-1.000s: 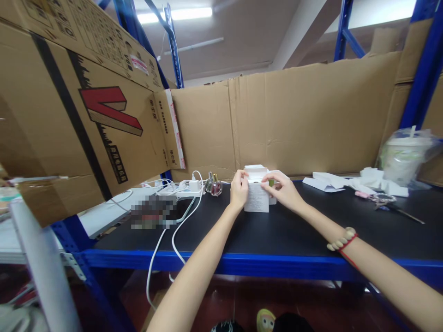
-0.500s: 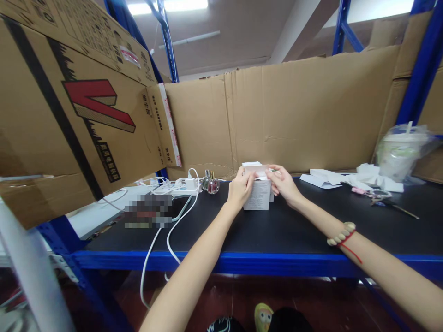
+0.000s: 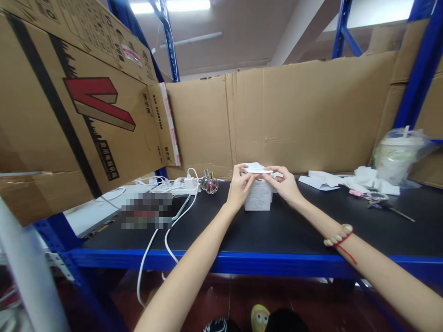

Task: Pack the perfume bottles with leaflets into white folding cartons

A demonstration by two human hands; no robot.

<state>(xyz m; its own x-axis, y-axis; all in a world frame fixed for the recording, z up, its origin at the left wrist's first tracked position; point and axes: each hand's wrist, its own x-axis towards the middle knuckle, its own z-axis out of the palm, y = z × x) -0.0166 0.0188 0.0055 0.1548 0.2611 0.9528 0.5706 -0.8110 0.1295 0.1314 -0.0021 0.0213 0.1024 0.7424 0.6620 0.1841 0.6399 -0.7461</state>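
A small white box (image 3: 258, 197) with fine grey print stands upright on the black shelf top, near the back. Its top flap (image 3: 259, 171) is tilted down and seen almost edge-on. My left hand (image 3: 238, 186) is closed at the flap's left end, with the thumb along the box's upper edge. On the other end my right hand (image 3: 284, 186) pinches the flap between thumb and fingers. Part of another white item shows behind the box, mostly hidden by it and my hands. Two small glass perfume bottles (image 3: 212, 185) stand to the left.
White cables, a power strip (image 3: 173, 186) and a phone (image 3: 181, 206) lie on the left, beside a blurred patch. Right of my hands are crumpled white papers (image 3: 367, 179), keys (image 3: 379, 199) and a bagged drink cup (image 3: 396, 157). Cardboard (image 3: 311, 120) walls the back; a large carton (image 3: 44, 124) is at left.
The box's raised flap has been folded down toward the top. My right hand has shifted its fingers onto the flap's right end. The view has moved slightly.
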